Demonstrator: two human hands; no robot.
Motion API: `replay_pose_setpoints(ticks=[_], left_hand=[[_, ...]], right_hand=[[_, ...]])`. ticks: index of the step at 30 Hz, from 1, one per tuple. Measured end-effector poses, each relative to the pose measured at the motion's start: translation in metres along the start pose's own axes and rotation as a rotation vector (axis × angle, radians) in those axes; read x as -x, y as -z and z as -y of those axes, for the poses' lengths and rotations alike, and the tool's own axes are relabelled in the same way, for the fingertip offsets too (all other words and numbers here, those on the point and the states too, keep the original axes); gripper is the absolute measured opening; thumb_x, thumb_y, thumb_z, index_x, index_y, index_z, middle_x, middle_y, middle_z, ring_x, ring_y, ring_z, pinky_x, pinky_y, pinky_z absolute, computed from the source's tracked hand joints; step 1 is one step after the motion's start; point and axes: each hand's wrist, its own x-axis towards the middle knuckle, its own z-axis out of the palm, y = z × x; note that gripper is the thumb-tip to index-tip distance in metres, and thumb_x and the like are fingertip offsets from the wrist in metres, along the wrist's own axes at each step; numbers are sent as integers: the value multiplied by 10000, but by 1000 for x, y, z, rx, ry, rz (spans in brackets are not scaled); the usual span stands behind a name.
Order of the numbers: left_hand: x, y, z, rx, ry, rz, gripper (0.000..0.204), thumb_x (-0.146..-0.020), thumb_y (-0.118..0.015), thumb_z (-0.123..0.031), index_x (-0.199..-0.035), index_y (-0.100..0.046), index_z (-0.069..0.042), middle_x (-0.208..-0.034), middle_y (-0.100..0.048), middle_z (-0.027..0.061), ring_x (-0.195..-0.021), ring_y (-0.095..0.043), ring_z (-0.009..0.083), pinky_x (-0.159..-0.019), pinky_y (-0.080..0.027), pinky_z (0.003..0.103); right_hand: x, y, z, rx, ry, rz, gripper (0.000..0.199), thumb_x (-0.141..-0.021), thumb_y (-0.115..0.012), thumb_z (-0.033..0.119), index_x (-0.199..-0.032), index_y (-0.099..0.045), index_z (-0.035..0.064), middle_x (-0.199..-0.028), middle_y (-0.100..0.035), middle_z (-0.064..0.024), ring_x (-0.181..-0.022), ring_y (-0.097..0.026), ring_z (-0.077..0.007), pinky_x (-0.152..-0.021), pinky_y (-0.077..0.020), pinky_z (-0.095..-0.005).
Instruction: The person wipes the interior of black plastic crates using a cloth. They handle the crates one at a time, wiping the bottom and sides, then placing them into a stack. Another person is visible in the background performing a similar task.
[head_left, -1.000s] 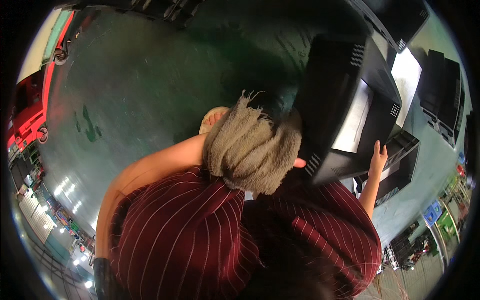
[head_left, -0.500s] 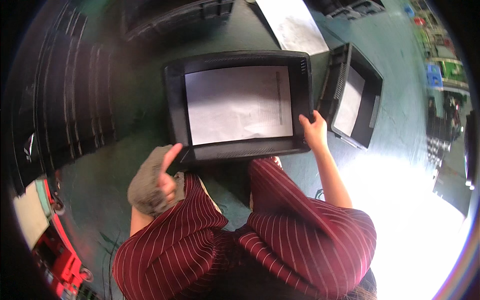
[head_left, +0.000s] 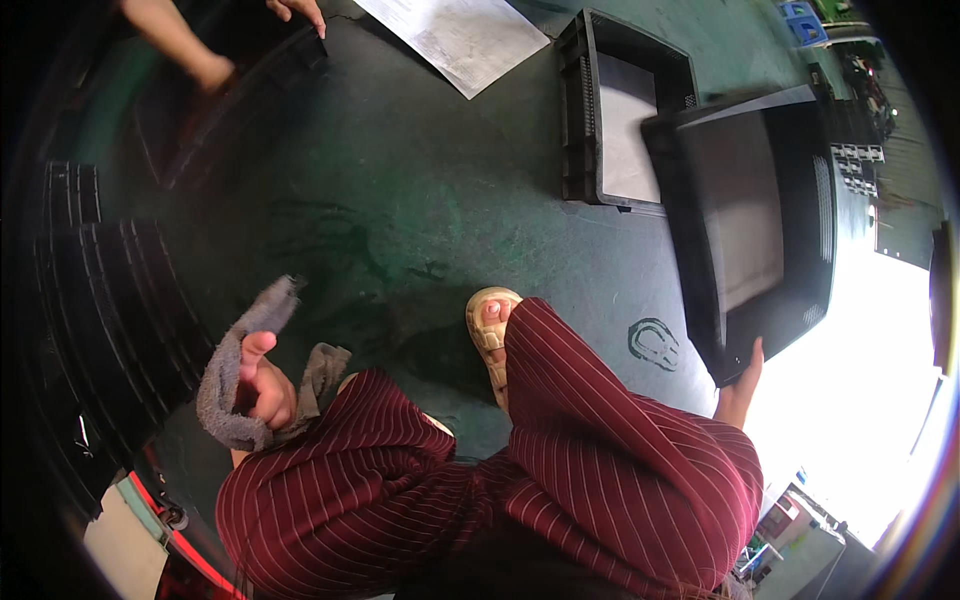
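My right hand [head_left: 740,387] grips the lower edge of a black plastic crate [head_left: 821,265], which is lifted and tilted at the right. A pale sheet [head_left: 745,215] lines its bottom. My left hand [head_left: 268,392], fingers curled, has a grey cloth [head_left: 217,385] wrapped around it above my left knee; one end of the cloth sticks up past the hand. Just beyond the lifted crate, a second black crate [head_left: 578,130] rests on the floor, also with a pale sheet inside. The lifted crate overlaps its near right corner in view.
At the far left, another person's hands [head_left: 205,72] are at a dark crate [head_left: 245,105]. Stacked black crates [head_left: 115,310] stand along the left. A pale flat sheet [head_left: 465,45] lies on the green floor [head_left: 420,200] at the back. Bright glare covers the right side.
The crate has moved from in front of me to the right and tilted, now held by my right hand alone. My left hand with the cloth has drawn away left. Another person's hands have appeared.
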Motion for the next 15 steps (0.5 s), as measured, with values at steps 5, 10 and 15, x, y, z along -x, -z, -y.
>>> replay_pose_setpoints(ticks=[5, 10, 15], left_hand=[[-11, 12, 4, 30, 52, 9, 795, -808, -536, -121, -1343, 51, -100, -574, -465, 63, -412, -410, 126, -390, -328, 253], [0, -9, -4, -312, 36, -376, 552, -788, -547, -188, -1160, -157, -69, -658, -504, 56, -471, -431, 132, -447, -363, 266], [-40, -15, 23, -2569, 482, -934, 295, -753, -564, -290, -857, -515, -19, -791, -569, 46, -549, -458, 142, -511, -413, 273]], right_hand=[[-61, 63, -49, -99, -241, -567, 282, -724, -528, 59, -988, -464, -14, -1046, -484, -148, -940, -513, -308, -782, -474, -444], [-107, 124, -90, 1523, 442, 97, 286, -693, -626, 222, -824, -564, -25, -836, -539, -235, -821, -544, -348, -659, -452, -398], [-98, 102, -102, 1565, 300, 126, 391, -726, -614, 314, -942, -559, -7, -893, -571, -207, -845, -544, -351, -738, -423, -394]])
